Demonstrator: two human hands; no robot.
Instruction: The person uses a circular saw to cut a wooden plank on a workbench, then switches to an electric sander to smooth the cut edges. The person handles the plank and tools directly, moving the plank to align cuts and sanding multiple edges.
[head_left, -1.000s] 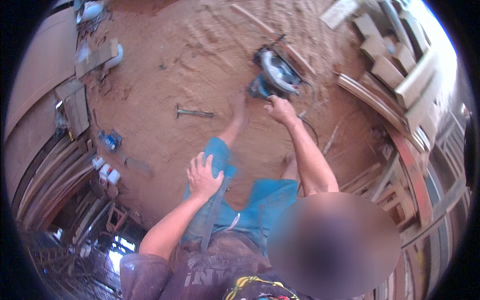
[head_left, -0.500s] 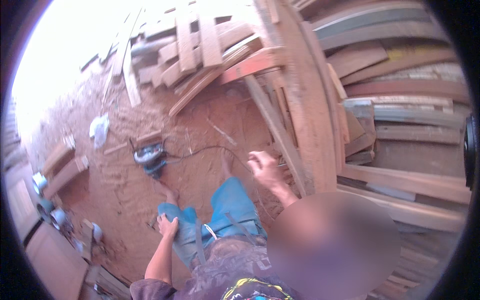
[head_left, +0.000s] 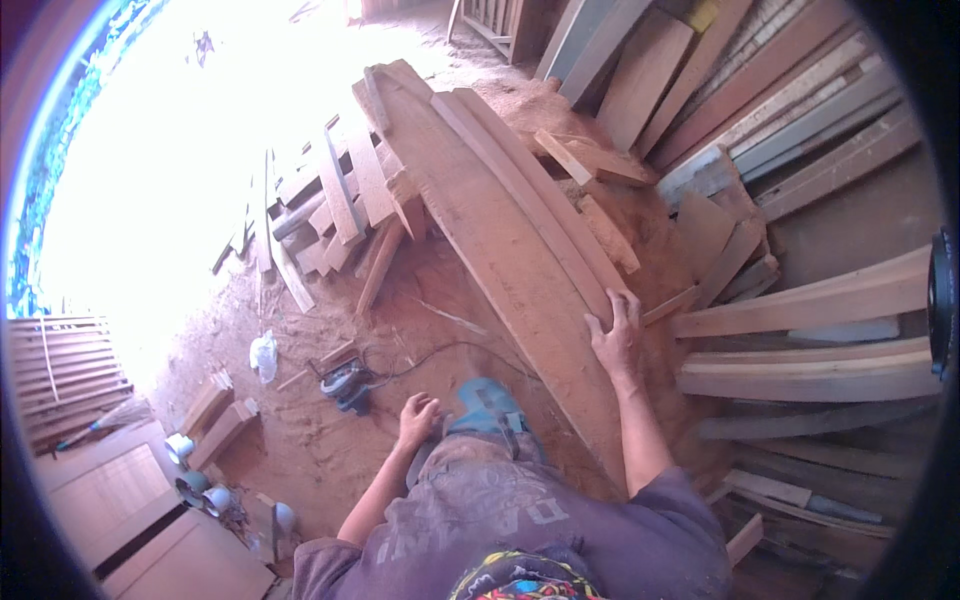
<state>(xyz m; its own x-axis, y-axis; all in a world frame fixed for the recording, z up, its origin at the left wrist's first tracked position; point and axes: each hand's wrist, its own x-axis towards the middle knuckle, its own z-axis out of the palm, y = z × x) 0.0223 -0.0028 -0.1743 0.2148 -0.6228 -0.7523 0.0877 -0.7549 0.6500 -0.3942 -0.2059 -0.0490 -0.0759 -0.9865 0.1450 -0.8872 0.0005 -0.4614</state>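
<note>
Pressing flat on the long plank (head_left: 500,230), the right hand (head_left: 615,340) has its fingers (head_left: 622,305) spread; the left hand (head_left: 418,418) hangs loosely curled, empty.

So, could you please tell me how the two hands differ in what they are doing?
The right hand lies flat with fingers spread on the wide plank; the left hand is loosely curled by the knee and touches no wood. The right arm reaches out ahead, while the left stays close to the body. Both hands are bare.
</note>
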